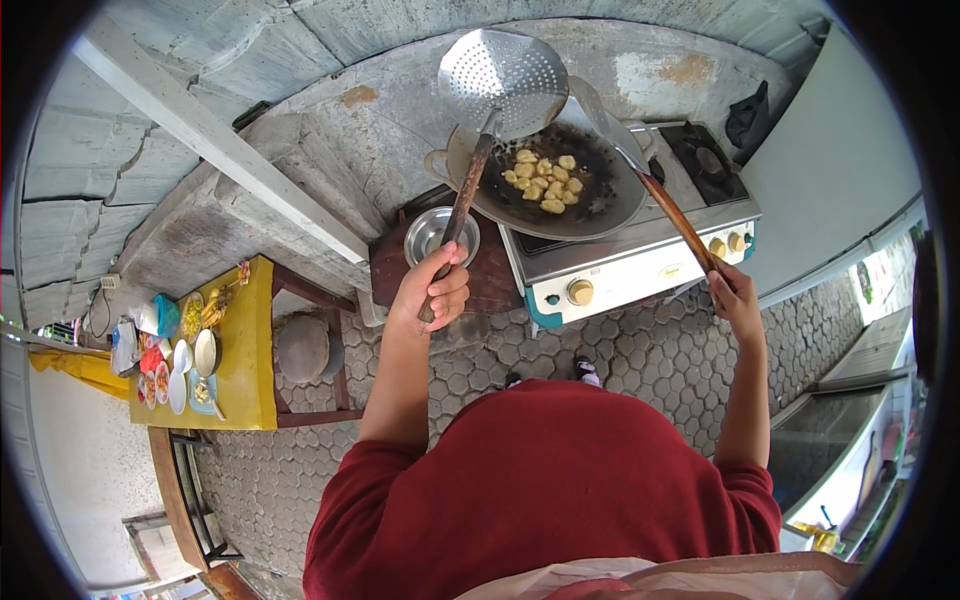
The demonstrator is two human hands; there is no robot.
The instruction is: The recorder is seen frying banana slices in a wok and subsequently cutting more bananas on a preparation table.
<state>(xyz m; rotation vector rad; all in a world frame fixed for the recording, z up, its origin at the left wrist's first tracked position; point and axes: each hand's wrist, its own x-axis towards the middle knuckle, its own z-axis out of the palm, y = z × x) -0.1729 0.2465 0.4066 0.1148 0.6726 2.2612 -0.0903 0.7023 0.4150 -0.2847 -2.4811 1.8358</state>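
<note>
My left hand [435,291] grips the wooden handle of a perforated metal skimmer [502,79], whose round head is raised over the left back rim of a wok [592,231]. In my right hand [733,298] is the wooden handle of a metal spatula [596,112]; its blade is over the wok's back right side. Several pale yellow fried pieces [544,180] lie together in dark oil at the wok's middle. The wok rests on the left burner of a two-burner gas stove [630,281]. Whether either tool touches the rim, I cannot tell.
A steel bowl [472,251] sits on a dark red wooden stand [487,289] left of the stove. Farther left, a yellow-covered table [247,360] holds bowls, plates and bananas, with a round stool [302,349] beside it. A slanting white beam [225,150] crosses the upper left.
</note>
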